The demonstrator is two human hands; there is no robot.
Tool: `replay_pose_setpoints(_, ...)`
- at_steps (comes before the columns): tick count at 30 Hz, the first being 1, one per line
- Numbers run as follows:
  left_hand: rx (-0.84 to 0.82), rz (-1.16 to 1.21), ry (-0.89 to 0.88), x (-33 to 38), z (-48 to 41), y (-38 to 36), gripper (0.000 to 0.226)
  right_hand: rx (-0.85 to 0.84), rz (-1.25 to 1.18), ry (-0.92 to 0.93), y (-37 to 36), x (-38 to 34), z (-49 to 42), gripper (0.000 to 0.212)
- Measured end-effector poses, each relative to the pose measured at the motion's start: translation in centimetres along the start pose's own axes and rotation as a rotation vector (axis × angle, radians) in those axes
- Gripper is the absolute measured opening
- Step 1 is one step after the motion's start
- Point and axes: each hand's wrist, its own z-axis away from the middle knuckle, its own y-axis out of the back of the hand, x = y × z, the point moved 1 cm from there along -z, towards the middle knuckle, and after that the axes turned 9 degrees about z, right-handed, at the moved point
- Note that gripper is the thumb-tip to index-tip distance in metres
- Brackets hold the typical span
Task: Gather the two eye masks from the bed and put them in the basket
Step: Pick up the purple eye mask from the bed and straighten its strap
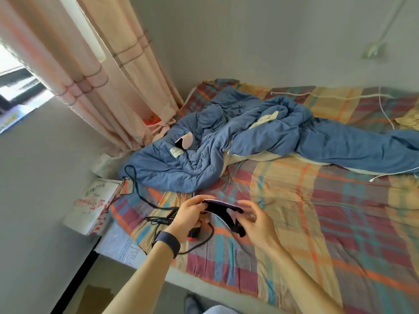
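Observation:
A dark eye mask (223, 208) with a black strap hangs a little above the plaid bed sheet (317, 211). My left hand (192, 214) pinches its left end. Fingers spread, my right hand (258, 219) touches the mask's right end and strap. A second, pink eye mask (184, 141) lies on the crumpled blue quilt (249, 137) farther back on the bed. No basket is in view.
A black cable (140, 196) and a red-and-black device (193, 234) lie on the sheet under my left hand. A white cord (385, 112) runs across the far side. A white box (90, 205) sits left of the bed, with curtains (102, 75) behind.

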Motion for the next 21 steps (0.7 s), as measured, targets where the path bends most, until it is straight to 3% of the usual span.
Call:
replay_pose_setpoints(4,0.104,0.162,0.018,0.4,2.6,2.9,0.019,-0.026,0.109,-0.004,-1.4,-1.8,1.4,0.006)
replay_pose_setpoints(6,0.166,0.220,0.011,0.4,3.8,5.2,0.017,-0.089,0.202,0.044,-2.3,-2.6,2.1,0.032)
replay_pose_setpoints(8,0.228,0.198,-0.041,0.0,4.5,7.8,0.013,-0.126,0.159,0.084,-3.2,-3.7,2.9,0.045)
replay_pose_setpoints(13,0.446,0.174,-0.179,-2.2,6.6,14.1,0.039,-0.189,-0.415,-0.046,-6.7,-6.8,4.9,0.042)
replay_pose_setpoints(17,0.414,0.334,-0.197,-1.8,8.4,16.1,0.054,-0.281,-0.909,-0.297,-8.9,-7.6,6.1,0.038)
replay_pose_setpoints(21,0.339,0.395,-0.175,-2.3,8.6,17.3,0.051,-0.349,-1.146,-0.366,-9.8,-9.0,7.4,0.005)
